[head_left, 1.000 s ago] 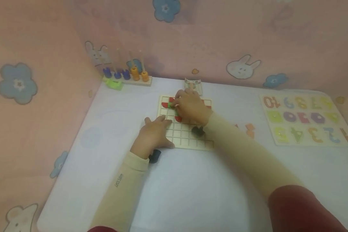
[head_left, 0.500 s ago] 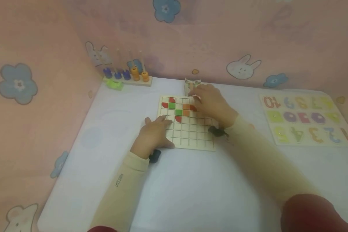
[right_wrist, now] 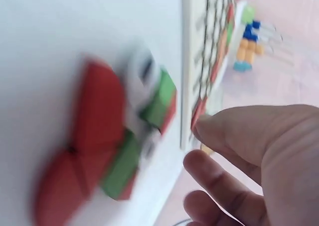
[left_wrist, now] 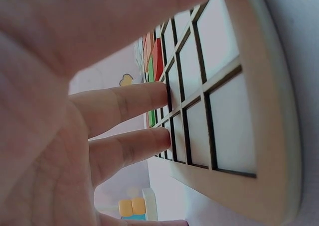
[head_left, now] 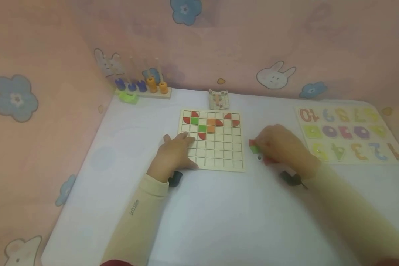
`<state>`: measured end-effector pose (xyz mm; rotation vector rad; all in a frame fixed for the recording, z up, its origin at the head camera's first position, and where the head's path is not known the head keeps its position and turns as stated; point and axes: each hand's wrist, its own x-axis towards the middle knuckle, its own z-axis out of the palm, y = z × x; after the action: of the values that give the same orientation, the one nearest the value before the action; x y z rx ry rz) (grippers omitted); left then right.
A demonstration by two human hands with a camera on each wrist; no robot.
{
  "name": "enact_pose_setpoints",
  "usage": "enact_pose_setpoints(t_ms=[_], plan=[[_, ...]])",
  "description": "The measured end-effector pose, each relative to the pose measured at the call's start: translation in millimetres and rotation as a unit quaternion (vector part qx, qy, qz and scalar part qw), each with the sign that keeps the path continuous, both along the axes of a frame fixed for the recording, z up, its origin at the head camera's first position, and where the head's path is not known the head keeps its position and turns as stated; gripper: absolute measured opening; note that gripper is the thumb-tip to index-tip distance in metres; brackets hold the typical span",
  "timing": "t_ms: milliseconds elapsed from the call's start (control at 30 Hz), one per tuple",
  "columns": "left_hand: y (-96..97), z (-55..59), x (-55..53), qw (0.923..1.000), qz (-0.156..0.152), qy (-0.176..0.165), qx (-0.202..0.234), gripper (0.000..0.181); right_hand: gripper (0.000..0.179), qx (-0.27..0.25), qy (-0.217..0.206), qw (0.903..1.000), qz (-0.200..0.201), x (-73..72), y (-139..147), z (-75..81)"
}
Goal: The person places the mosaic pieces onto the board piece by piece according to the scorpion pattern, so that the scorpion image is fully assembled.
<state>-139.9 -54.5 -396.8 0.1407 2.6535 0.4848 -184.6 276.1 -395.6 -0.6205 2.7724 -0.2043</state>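
A wooden grid board (head_left: pixel 216 151) lies mid-table, with red quarter-round tiles (head_left: pixel 227 116), green square tiles (head_left: pixel 202 128) and orange square tiles (head_left: pixel 211 129) in its far rows. My left hand (head_left: pixel 174 155) rests spread on its near left edge, fingertips on the grid in the left wrist view. To the right of the board, my right hand (head_left: pixel 279 146) hovers at a group of loose tiles. The right wrist view shows its thumb and bent fingers apart, holding nothing. Beside them are red tiles (right_wrist: pixel 99 111), green tiles (right_wrist: pixel 159 99) and a white eye disc (right_wrist: pixel 142 76), blurred.
Behind the board stands a small folded pattern card (head_left: pixel 218 99). A peg abacus (head_left: pixel 143 90) and a light green piece (head_left: pixel 128 98) are at the back left. At the right lies a number puzzle board (head_left: pixel 349 138). A patterned wall hanging (head_left: pixel 239 44) borders the table.
My right hand has gone from the board's far rows, past the card's front, to the loose tiles at the right. My left hand keeps its place on the board.
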Motion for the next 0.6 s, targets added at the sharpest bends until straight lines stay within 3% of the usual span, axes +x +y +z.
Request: enact_pose_setpoints(t_ms=[133, 333, 600], plan=[[0.1, 1.1, 0.7, 1.0000, 0.004, -0.001, 0.004, 0.097, 0.014, -0.070, -0.010, 0.9964, -0.046, 18.7, 3.8, -6.3], [-0.3, 1.1, 0.9, 1.0000, 0.001, 0.000, 0.006, 0.096, 0.024, -0.075, 0.042, 0.9961, 0.019, 39.2, -0.5, -15.9], [-0.3, 0.9, 1.2, 1.0000, 0.002, 0.001, 0.008, 0.096, 0.027, -0.073, 0.057, 0.9949, 0.039, 43.6, -4.0, -21.5]])
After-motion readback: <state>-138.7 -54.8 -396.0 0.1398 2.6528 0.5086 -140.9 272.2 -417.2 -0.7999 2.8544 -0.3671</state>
